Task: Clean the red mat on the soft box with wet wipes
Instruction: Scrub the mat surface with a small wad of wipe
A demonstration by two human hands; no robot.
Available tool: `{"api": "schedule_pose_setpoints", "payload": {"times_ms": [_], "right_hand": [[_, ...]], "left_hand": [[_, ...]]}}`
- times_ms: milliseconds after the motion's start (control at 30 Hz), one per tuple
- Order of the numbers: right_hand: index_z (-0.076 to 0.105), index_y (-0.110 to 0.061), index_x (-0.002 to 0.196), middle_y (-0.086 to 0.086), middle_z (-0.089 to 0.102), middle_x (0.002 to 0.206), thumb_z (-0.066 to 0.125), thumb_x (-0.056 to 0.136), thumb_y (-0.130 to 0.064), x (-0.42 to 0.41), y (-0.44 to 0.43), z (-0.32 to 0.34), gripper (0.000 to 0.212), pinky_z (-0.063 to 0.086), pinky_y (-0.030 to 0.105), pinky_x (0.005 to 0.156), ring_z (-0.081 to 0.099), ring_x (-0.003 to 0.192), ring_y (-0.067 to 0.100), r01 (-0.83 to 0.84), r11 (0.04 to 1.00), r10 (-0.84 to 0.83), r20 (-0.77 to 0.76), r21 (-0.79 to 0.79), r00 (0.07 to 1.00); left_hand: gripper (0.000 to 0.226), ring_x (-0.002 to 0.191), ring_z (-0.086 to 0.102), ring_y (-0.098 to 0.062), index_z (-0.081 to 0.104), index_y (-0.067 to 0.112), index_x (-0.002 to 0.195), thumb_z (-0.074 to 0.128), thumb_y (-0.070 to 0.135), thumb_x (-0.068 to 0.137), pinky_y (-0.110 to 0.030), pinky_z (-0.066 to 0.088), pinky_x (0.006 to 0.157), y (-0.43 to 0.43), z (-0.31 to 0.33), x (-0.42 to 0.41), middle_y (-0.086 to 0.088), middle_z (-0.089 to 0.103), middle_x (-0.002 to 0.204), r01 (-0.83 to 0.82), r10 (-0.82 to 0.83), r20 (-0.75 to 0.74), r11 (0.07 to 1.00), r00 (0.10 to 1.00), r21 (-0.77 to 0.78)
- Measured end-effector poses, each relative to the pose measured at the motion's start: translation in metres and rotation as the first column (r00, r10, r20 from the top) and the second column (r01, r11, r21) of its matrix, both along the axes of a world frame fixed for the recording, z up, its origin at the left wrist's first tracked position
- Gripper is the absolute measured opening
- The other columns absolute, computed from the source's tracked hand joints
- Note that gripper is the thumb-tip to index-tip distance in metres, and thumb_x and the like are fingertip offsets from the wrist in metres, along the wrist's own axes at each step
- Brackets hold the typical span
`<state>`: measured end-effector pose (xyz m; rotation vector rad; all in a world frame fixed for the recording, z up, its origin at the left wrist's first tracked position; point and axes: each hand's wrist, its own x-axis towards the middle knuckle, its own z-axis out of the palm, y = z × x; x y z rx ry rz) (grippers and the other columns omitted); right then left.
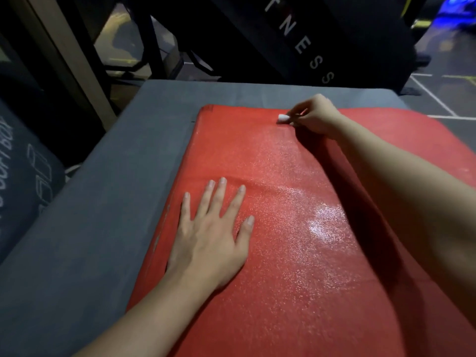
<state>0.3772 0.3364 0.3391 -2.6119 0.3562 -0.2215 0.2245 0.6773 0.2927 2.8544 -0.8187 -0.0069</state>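
The left hand (206, 235) lies flat, fingers spread, pinning the red mat (296, 253) to the grey soft box (103, 202). At the far edge, the right hand (315, 115) pinches a bunched wet wipe (282, 118) to scrub.

Left hand (206, 235) flat on red mat (296, 279); right hand (313, 115) pinches wet wipe (282, 118).

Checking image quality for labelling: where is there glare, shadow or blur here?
Head view: glare on the mat right of the left hand; the right arm shadows the mat beside it; background dim and soft; the wipe in the right hand is overexposed.
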Motion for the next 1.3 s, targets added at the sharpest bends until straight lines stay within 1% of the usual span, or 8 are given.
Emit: {"api": "schedule_pose_setpoints", "payload": {"times_ms": [200,433,533,667,800,1067,1200,1300], "right_hand": [[0.076,-0.017,0.107,0.013,0.073,0.105,0.073,0.085,-0.022,0.000,0.017,-0.009,0.023,0.035,0.018,0.072,0.065,0.100,0.025,0.098,0.991,-0.090,0.085,-0.091,0.992],[0.077,-0.028,0.096,-0.004,0.074,0.090,0.076,0.081,-0.025,-0.093,0.031,0.009,0.016,0.047,0.029,0.072,0.065,0.082,0.013,-0.240,0.970,0.235,-0.105,-0.041,0.966],[0.078,-0.024,0.098,-0.008,0.069,0.089,0.077,0.083,-0.025,-0.123,0.037,0.008,0.015,0.044,0.018,0.068,0.061,0.078,0.007,-0.322,0.947,0.321,-0.077,-0.001,0.944],[0.078,-0.021,0.099,-0.001,0.068,0.091,0.080,0.079,-0.022,-0.100,0.042,-0.002,0.020,0.043,0.027,0.067,0.061,0.078,0.015,-0.198,0.973,0.206,0.062,-0.115,0.977],[0.078,-0.019,0.101,0.005,0.070,0.096,0.079,0.079,-0.020,-0.084,0.047,-0.006,0.022,0.031,0.021,0.066,0.061,0.086,0.018,0.017,0.997,-0.013,0.057,-0.077,0.998],[0.078,-0.021,0.099,-0.004,0.069,0.094,0.075,0.084,-0.026,-0.184,0.077,0.010,0.016,0.049,0.029,0.074,0.064,0.082,0.014,-0.266,0.961,0.263,-0.052,-0.072,0.963],[0.078,-0.027,0.099,-0.006,0.069,0.096,0.077,0.082,-0.029,-0.180,0.080,0.004,0.017,0.047,0.041,0.084,0.064,0.087,0.020,-0.209,0.964,0.207,-0.027,-0.166,0.978],[0.078,-0.024,0.102,0.000,0.069,0.100,0.074,0.085,-0.027,-0.168,0.086,0.004,0.017,0.043,0.038,0.084,0.059,0.096,0.028,-0.142,0.954,0.141,-0.020,-0.264,0.990]], "left_hand": [[0.071,0.155,-0.018,-0.010,-0.006,0.042,0.161,-0.005,0.065,0.093,-0.049,-0.009,0.126,0.000,0.001,0.001,0.005,-0.012,0.170,-0.013,0.013,0.009,1.000,1.000,0.003],[0.073,0.156,-0.017,-0.012,-0.005,0.042,0.161,-0.004,0.066,0.092,-0.051,-0.009,0.126,-0.001,-0.001,0.001,0.004,-0.011,0.171,-0.012,0.012,0.004,1.000,1.000,-0.013],[0.074,0.156,-0.016,-0.013,-0.004,0.042,0.161,-0.005,0.066,0.091,-0.051,-0.009,0.126,0.000,-0.001,0.001,0.004,-0.010,0.171,-0.014,0.014,0.006,1.000,1.000,-0.012],[0.072,0.157,-0.012,-0.013,-0.001,0.041,0.161,-0.001,0.065,0.093,-0.051,-0.007,0.126,-0.002,-0.002,0.003,0.003,-0.006,0.171,-0.019,0.019,0.014,1.000,1.000,-0.010],[0.069,0.157,-0.009,-0.013,0.003,0.041,0.162,0.004,0.064,0.096,-0.051,-0.006,0.126,-0.002,0.000,0.003,0.003,-0.004,0.172,-0.021,0.021,0.006,1.000,1.000,-0.012],[0.066,0.157,-0.009,-0.016,0.004,0.039,0.162,0.012,0.061,0.101,-0.052,-0.008,0.126,-0.002,-0.001,0.004,0.000,-0.004,0.172,-0.007,0.007,0.013,1.000,1.000,-0.019],[0.066,0.157,-0.010,-0.015,0.003,0.039,0.162,0.011,0.061,0.101,-0.052,-0.008,0.126,-0.003,-0.001,0.004,0.001,-0.004,0.172,-0.010,0.011,0.006,1.000,1.000,-0.005],[0.065,0.157,-0.010,-0.015,0.004,0.039,0.162,0.012,0.061,0.101,-0.052,-0.008,0.126,-0.002,0.002,0.004,0.001,-0.004,0.172,-0.016,0.016,-0.002,1.000,1.000,0.005]]}}
